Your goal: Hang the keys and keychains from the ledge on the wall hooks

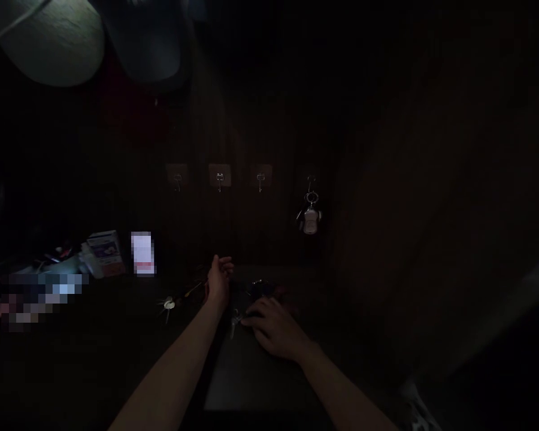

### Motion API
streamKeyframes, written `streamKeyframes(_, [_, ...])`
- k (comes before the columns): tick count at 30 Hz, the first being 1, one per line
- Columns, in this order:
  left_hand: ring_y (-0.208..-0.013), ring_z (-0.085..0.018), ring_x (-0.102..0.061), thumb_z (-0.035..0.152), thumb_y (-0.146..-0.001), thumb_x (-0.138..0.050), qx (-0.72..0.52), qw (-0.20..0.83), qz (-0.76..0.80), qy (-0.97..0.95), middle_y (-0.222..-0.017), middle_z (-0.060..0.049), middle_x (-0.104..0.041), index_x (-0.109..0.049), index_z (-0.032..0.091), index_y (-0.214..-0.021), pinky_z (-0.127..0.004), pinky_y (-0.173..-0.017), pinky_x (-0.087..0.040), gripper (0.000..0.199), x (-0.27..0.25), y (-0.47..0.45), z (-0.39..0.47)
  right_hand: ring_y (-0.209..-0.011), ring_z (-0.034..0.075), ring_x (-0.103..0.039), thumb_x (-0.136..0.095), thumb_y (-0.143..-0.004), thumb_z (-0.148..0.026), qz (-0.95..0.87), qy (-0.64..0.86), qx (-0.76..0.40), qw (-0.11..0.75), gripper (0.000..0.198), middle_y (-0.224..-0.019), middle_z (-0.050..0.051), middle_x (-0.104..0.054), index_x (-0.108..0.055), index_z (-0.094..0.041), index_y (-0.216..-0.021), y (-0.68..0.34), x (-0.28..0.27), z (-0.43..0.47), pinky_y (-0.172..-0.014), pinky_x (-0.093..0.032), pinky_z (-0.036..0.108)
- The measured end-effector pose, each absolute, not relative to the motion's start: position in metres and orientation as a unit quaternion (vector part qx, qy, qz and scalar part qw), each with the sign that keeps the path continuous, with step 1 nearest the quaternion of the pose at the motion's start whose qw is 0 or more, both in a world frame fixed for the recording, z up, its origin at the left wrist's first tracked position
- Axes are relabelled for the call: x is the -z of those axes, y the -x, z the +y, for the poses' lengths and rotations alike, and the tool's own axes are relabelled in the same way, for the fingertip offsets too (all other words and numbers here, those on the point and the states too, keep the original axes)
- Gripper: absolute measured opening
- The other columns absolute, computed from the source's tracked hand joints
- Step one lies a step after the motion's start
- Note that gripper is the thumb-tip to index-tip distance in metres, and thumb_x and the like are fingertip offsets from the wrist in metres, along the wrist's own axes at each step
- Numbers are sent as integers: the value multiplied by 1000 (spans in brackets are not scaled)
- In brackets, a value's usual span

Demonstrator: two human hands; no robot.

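In the dim light, my left hand (pixel 219 282) rests on its edge on the dark surface, fingers partly stretched and apart, with no held thing visible. Just left of it lies a bunch of keys (pixel 168 304) with a dark cord or strap trailing towards the wrist. My right hand (pixel 276 328) lies palm down, fingers spread over a second bunch of keys (pixel 235 321). Its fingertips touch or nearly touch these keys; no grip is visible. A dark object with a shiny ring (pixel 258 284) lies beyond the right fingers, its shape lost in shadow.
A keychain with a pale fob (pixel 311 221) hangs from the rightmost wall hook. Left of it are more hooks (pixel 220 177). A lit phone-like screen (pixel 142 253) and a box (pixel 106 252) stand at left. Caps (pixel 146 48) hang above.
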State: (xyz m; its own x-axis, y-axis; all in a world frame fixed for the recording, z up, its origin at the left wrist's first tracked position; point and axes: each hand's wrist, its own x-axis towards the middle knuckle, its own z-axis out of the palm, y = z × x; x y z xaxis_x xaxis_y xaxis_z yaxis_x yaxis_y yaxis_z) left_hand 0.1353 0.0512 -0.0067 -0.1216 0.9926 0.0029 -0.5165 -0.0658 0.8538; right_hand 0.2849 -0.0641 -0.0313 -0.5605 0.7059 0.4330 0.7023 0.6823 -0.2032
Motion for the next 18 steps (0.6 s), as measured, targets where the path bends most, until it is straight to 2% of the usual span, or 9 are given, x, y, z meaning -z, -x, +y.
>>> streamKeyframes(5, [-52,-8,-50,50,-68,-56,-643,531,400,-380,-58,3,-56,-62,14,-73,-21,-53,-37,37,10,-99,43,-101,18,-49,-51,-80,-16,-869,422,-7,259,28,-103,2,-62,-65,-28,-102,-283,30,-65,-88,-36,36])
streamKeyframes(8, [-59,-12,-55,47,-72,-53,-587,429,450,-519,-66,1,-61,-63,16,-78,-23,-56,-40,33,17,-83,32,-100,19,-50,-48,-82,-18,-861,430,-5,271,27,-101,3,-63,-65,-27,-102,-283,31,-64,-88,-37,37])
streamKeyframes(11, [-75,-18,-60,40,-77,-51,-516,310,466,-648,-78,-1,-65,-64,19,-83,-29,-71,-45,26,27,-72,19,-99,19,-51,-48,-84,-19,-853,442,4,277,24,-98,4,-63,-66,-25,-98,-284,32,-61,-88,-38,38])
streamKeyframes(14, [-91,-20,-59,30,-80,-48,-463,197,450,-738,-92,-4,-66,-65,22,-89,-35,-85,-44,21,37,-65,9,-98,19,-51,-48,-84,-19,-844,456,19,283,22,-97,4,-63,-67,-24,-92,-287,32,-59,-88,-38,39])
streamKeyframes(18, [-102,-22,-55,18,-81,-44,-410,90,431,-798,-104,-6,-63,-63,23,-98,-41,-91,-42,26,46,-63,1,-96,20,-51,-48,-84,-20,-832,477,41,281,19,-97,4,-63,-67,-23,-83,-291,31,-58,-87,-38,40])
